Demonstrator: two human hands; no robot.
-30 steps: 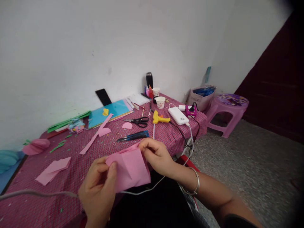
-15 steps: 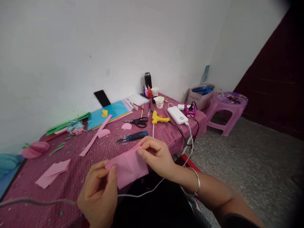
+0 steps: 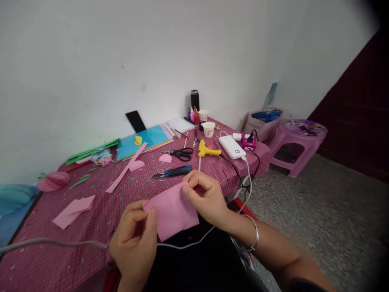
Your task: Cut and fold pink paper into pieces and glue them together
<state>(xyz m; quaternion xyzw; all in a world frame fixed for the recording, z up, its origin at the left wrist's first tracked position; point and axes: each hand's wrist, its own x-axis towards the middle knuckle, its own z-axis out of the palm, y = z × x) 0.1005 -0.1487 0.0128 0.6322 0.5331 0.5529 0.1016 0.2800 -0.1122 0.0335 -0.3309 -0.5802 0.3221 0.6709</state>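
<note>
A piece of pink paper (image 3: 172,213) is stretched between my two hands, above the near edge of the table and my lap. My left hand (image 3: 135,239) pinches its left corner between thumb and fingers. At the upper right corner, my right hand (image 3: 206,198) grips it the same way. Just beyond the paper lies a blue utility knife (image 3: 173,172), with black-handled scissors (image 3: 182,154) farther back. A yellow glue gun (image 3: 208,149) rests past my right hand. Folded pink paper (image 3: 74,211) lies to the left of my left hand.
A white cable (image 3: 197,242) runs beneath the paper from a power bank (image 3: 231,147). Pink strips, coloured sheets (image 3: 146,142), paper cups (image 3: 208,129), glue bottles and a phone (image 3: 135,121) lie toward the wall. A pink stool (image 3: 299,142) stands right of the table.
The paper has turned slightly, so its face shows flatter and broader. Both hands keep their pinch on it. The whole view has shifted a little, with the table now farther right.
</note>
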